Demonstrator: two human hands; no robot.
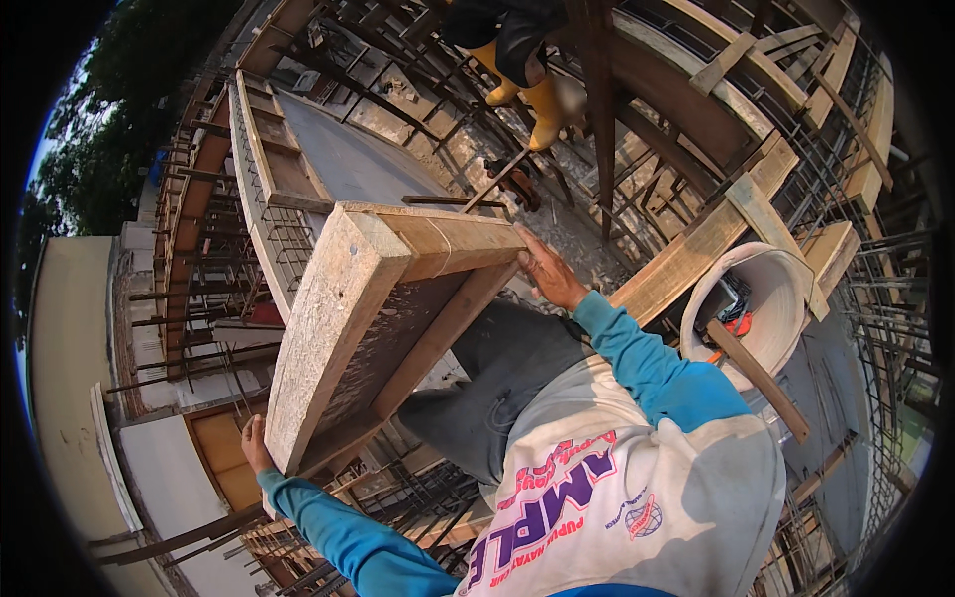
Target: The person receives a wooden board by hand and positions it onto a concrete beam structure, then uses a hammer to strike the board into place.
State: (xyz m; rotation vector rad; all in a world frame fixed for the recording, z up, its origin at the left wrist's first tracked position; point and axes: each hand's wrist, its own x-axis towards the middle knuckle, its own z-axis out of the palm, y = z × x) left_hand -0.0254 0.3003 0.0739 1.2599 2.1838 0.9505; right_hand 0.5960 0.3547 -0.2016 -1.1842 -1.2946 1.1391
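In front of my body I hold a wooden formwork panel point(323, 338), tilted, made of pale timber beams around a dark, splattered board. My left hand point(257, 445) grips the panel's lower left end, its fingers partly hidden by the beam. At the upper right corner my right hand point(552, 271) is closed on the panel's edge, thumb and fingers pressed to the wood. The panel's near beam bears a dull, rough crust, and a nail head shows near its top.
Right of me stands a white bucket point(696, 323) holding tools, with a wooden handle point(758, 383) jutting out. Steel bars point(189, 289) and planks point(686, 234) crowd around. Another person's yellow boots point(542, 111) are at the top, beyond a dark upright post point(602, 119).
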